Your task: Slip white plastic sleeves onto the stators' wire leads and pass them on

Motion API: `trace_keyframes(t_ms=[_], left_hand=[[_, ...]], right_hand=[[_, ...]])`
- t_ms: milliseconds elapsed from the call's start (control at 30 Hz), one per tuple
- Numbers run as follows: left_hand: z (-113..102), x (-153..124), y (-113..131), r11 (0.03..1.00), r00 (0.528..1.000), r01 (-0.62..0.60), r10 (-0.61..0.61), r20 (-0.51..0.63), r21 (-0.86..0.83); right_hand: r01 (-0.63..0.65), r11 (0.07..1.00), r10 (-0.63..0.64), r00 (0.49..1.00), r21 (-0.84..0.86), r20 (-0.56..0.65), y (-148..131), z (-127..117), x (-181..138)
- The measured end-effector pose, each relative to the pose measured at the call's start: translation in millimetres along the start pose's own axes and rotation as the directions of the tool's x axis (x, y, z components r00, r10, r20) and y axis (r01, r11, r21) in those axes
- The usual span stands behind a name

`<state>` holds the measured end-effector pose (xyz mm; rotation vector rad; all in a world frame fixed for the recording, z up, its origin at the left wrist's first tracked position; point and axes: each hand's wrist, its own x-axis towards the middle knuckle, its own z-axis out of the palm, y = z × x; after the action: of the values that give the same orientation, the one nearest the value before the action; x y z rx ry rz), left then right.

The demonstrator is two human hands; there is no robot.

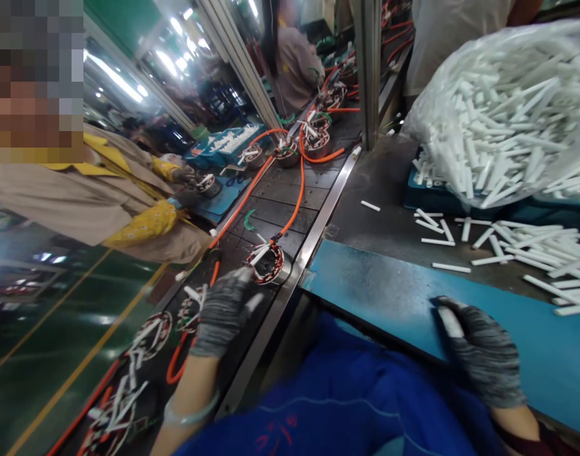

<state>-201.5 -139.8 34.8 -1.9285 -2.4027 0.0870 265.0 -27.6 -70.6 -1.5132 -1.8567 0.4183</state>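
Observation:
My left hand (226, 310), in a grey striped knit glove with white-covered fingertips, reaches over the conveyor. Its thumb stands apart from the fingers, and the fingertips are at the near rim of a round metal motor stator (284, 271). Reddish-brown windings line that stator, with a white tube (260, 254) and an orange sleeved cable (297, 206) at its top. My right hand (484, 348), gloved alike, rests at the near edge of a blue mat (380, 278). Its thumb and forefinger are curled together; anything between them is hidden.
White tubes (527, 250) lie loose beside a full plastic bag (503, 114) on a dark blue bin (432, 193). Several stators line the conveyor (271, 196), edged by a metal rail (325, 221). A co-worker's yellow sleeve (145, 223) is across it; a post (367, 76) stands ahead.

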Motion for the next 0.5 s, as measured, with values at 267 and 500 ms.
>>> trace_keyframes(t_ms=[267,500], left_hand=[[24.9,59.8,45.1,0.995,0.978,-0.087,0.077,-0.195,-0.044],[29.5,83.0,35.1,0.929,0.981,-0.116,0.052,-0.187,-0.35]], right_hand=[[0.136,0.991,-0.136,0.985,-0.003,-0.109,-2.2,8.2,3.8],[0.197,0.979,-0.205,0.961,-0.057,-0.185,-2.1,16.9,6.7]])
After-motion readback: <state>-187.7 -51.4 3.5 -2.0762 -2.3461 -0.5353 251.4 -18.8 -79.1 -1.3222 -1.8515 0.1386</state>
